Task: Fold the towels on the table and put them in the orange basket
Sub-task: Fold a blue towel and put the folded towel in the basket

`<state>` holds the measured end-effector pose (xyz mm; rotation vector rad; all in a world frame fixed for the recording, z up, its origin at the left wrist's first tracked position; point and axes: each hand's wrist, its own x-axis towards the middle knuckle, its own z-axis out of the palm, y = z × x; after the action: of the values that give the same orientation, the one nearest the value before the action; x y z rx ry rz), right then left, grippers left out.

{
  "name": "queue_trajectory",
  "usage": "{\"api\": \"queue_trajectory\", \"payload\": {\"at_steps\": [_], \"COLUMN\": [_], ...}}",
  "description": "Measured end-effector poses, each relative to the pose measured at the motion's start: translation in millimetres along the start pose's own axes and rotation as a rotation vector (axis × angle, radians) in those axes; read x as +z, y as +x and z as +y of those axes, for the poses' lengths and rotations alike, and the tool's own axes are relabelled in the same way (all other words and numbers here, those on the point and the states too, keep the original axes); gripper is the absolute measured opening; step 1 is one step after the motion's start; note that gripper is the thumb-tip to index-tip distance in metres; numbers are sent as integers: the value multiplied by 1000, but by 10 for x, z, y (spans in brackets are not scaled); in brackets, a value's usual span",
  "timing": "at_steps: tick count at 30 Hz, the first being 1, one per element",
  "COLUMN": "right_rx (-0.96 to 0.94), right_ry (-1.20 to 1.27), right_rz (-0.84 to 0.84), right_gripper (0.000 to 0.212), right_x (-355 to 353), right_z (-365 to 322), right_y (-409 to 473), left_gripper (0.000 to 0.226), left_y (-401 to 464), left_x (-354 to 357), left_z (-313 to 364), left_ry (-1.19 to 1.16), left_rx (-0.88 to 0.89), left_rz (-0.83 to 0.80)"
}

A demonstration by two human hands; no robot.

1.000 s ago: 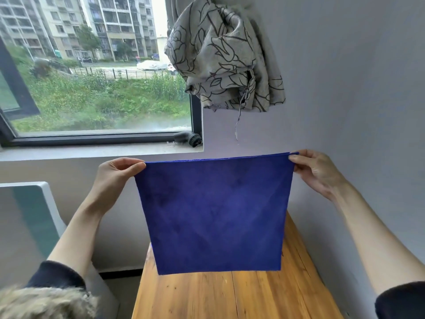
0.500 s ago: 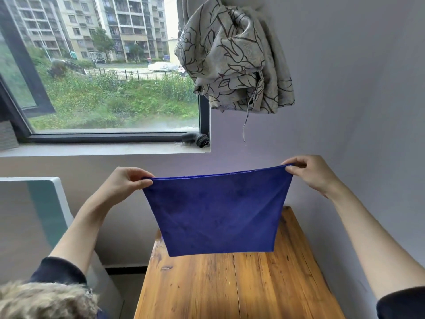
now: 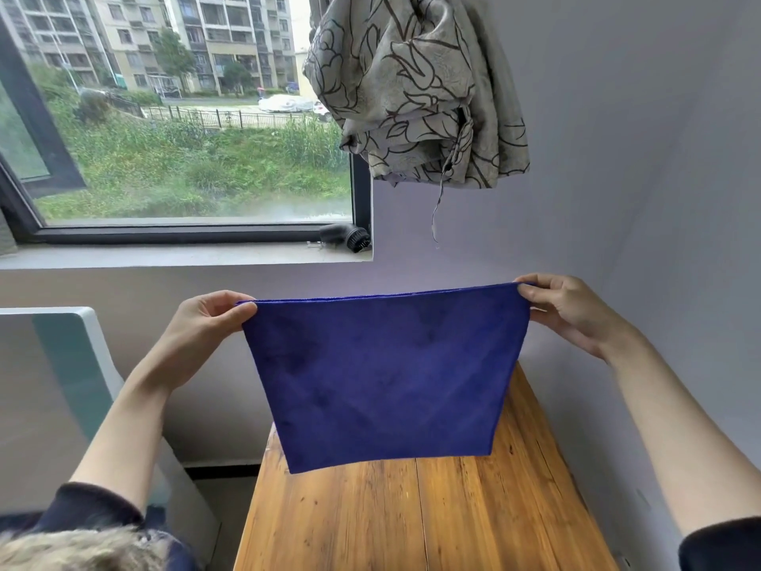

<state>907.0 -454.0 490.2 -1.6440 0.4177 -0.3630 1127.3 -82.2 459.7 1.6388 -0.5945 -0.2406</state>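
A dark blue towel (image 3: 387,377) hangs spread flat in the air above the far end of the wooden table (image 3: 412,521). My left hand (image 3: 206,323) pinches its upper left corner between thumb and fingers. The upper right corner is pinched by my right hand (image 3: 564,311). The towel's top edge is stretched taut between both hands, and its lower edge hangs free just above the tabletop. No orange basket shows in this view.
The table stands against a grey wall (image 3: 659,199) on its right. A white chair back (image 3: 70,364) stands to the left. Above are a window sill (image 3: 185,255) with a small black object (image 3: 346,236), and a knotted patterned curtain (image 3: 416,88).
Both hands have lowered the stretched towel a little, and its lower edge has swung up and away from me. The view has tilted down, showing more of the table.
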Motion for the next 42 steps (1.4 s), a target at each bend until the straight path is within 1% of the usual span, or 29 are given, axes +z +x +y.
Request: {"api": "queue_trajectory", "payload": {"at_steps": [2,4,7,10,12,15,18,20,23,26,29,33,36,39,42], "right_rx": [11,37,91,124,122,110,10,-58,-109,-68,29,247,435,666,871], "right_ry": [-53,-162,-354,-472,-598,-737,-723,-682,-640,-638,-662,-717,-711,-616,-423], "right_rz": [14,46,140,215,255,348,466,510,508,465,380,235,87,-37,-43], "right_gripper": [16,17,16,18,18,20,22,23,22,21,20,18,17,15,16], "right_x": [5,21,77,145,161,175,201,207,205,228,278,327,314,303,272], "right_z": [35,145,438,726,837,783,651,616,723,1063,1526,2169,2527,2760,2832], "right_y": [45,110,200,256,328,437,502,470,329,101,-198,-649,-966,-1253,-1443], "left_gripper": [9,7,7,6,5,7,13,12,10,14,13,5,6,9,14], "left_y": [28,44,10,-13,32,173,266,252,115,-149,-516,-1060,-1422,-1730,-1882], "left_x": [39,110,250,376,439,524,581,588,566,566,642,765,793,805,796], "left_z": [-46,-164,-461,-709,-759,-688,-554,-497,-542,-786,-1167,-1718,-1979,-2113,-2150], "left_ry": [20,43,107,154,144,84,59,45,61,119,220,341,396,406,414], "left_rx": [-21,-58,-133,-196,-207,-182,-108,-61,-51,-126,-241,-463,-650,-803,-915], "left_rz": [26,47,43,50,81,148,193,217,199,117,31,-61,-211,-359,-454]}}
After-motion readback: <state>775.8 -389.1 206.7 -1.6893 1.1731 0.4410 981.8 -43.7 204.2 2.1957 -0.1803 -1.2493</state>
